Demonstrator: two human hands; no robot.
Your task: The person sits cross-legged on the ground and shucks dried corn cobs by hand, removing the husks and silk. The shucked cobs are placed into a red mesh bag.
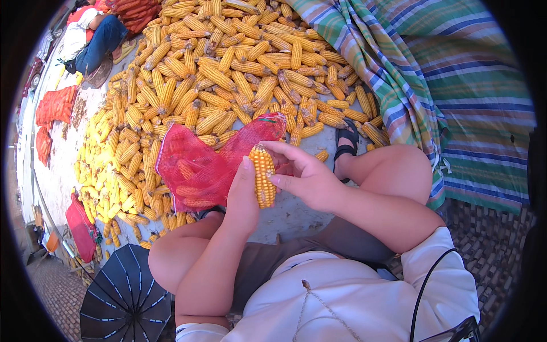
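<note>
A yellow corn cob (pixel 264 176) stands nearly upright between my two hands, above my lap. My left hand (pixel 244 197) wraps its left side, thumb pointing up along the kernels. From the right, my right hand (pixel 311 181) grips the cob with the thumb on the kernels near its middle and the forefinger at its top; the other fingers are partly hidden behind. Just beyond the hands a red mesh bag (pixel 201 164) lies on the ground with several cobs inside. Its far part spreads to the right behind the held cob.
A large heap of corn cobs (pixel 222 77) lies in front. Striped tarpaulin (pixel 474 111) covers the right side. An open black umbrella (pixel 128 299) rests at lower left. Filled red mesh bags (pixel 55 107) and a seated person (pixel 92 40) are at the far left.
</note>
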